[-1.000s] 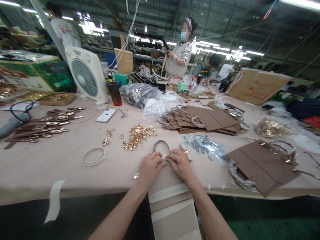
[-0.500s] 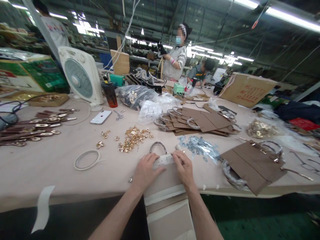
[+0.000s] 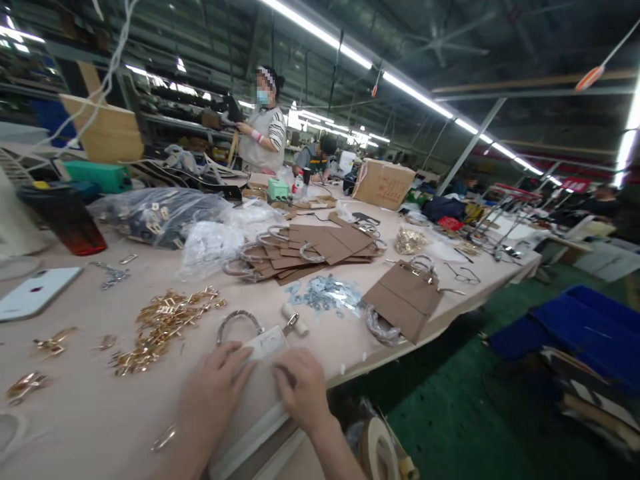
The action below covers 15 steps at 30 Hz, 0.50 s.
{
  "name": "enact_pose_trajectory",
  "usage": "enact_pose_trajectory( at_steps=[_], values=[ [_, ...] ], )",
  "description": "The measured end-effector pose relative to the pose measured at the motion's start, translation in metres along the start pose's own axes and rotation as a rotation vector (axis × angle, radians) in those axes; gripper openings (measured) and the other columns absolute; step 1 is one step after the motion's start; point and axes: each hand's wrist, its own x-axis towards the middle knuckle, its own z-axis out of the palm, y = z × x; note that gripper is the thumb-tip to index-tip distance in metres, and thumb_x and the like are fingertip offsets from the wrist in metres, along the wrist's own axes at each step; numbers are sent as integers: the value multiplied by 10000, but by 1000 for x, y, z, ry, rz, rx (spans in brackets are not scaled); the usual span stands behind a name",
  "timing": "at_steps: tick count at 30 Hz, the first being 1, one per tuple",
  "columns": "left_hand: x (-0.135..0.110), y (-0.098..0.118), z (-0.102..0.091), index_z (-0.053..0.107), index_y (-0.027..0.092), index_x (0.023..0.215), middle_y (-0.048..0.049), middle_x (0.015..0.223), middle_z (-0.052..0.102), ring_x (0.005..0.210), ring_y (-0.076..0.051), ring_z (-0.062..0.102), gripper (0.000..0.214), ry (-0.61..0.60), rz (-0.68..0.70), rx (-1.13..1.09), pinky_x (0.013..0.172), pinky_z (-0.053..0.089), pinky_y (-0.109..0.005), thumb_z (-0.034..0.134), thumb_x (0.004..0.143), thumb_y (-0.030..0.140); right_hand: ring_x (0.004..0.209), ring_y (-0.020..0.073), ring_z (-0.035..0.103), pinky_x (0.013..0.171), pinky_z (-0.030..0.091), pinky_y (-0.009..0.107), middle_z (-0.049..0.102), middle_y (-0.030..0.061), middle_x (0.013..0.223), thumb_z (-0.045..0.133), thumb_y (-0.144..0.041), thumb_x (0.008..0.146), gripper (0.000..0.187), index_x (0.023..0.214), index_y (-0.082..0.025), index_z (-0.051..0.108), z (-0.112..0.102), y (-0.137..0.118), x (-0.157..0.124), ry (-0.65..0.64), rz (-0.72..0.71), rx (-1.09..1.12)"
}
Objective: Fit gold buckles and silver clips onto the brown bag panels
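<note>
A beige-brown bag panel [image 3: 257,387] lies at the table's front edge, hanging over it toward me. A whitish strip [image 3: 267,342] covers its top end, and a wrapped curved handle [image 3: 240,321] stands up behind. My left hand [image 3: 215,393], slightly blurred, grips the panel's left side near the strip, thumb over its face. With curled fingers, my right hand [image 3: 303,387] holds the right side just below the strip; its fingertips are partly hidden. Beyond it are a small beige cylinder [image 3: 300,325] and a metal fitting [image 3: 291,323]. Loose gold fittings [image 3: 165,323] are heaped to the left.
Grey metal plates [image 3: 327,297] lie ahead, before stacked brown bag pieces [image 3: 320,247]. A brown bag [image 3: 403,300] sits right. A phone [image 3: 37,293] and dark cup [image 3: 65,217] stand left. A tape roll [image 3: 377,450] is below the table edge. A masked person [image 3: 265,137] stands behind.
My view has swung right, so the table's contents appear further left. The right hand has slid down off the strip's corner; both hands stay on the panel.
</note>
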Motion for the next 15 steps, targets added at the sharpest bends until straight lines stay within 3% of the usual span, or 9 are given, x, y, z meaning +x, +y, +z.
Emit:
enact_pose_trajectory(
  at_steps=[4,7,12,15],
  values=[
    [5,19,-2,723,243,1060,-83,1196,737,972,-309,649,239,-47,-40,138,795,543,-448,527,1020,372,985,228,669,915,529,367,759,60,992,640,-221,947,171,1047,-254,774,-3,0,-1,-1,33,101],
    [5,23,1,703,230,1067,-85,1218,732,1000,-304,633,206,-16,-57,93,858,533,-462,543,1017,350,986,219,692,902,546,340,765,63,1028,641,-309,964,187,1075,-239,774,-16,11,5,48,170,291],
    [3,19,2,682,231,1161,-81,1252,710,1010,-297,617,279,-15,-101,6,918,520,-474,664,967,430,976,240,705,904,550,366,774,94,1055,611,-440,951,330,1117,-194,756,-49,63,34,329,413,262],
    [2,23,-3,682,242,1170,-66,1263,701,1047,-293,611,290,-35,-152,-16,947,513,-472,720,937,408,1050,266,695,942,537,400,766,110,1154,586,-464,929,375,1131,-202,764,-63,98,54,245,370,124]
  ],
)
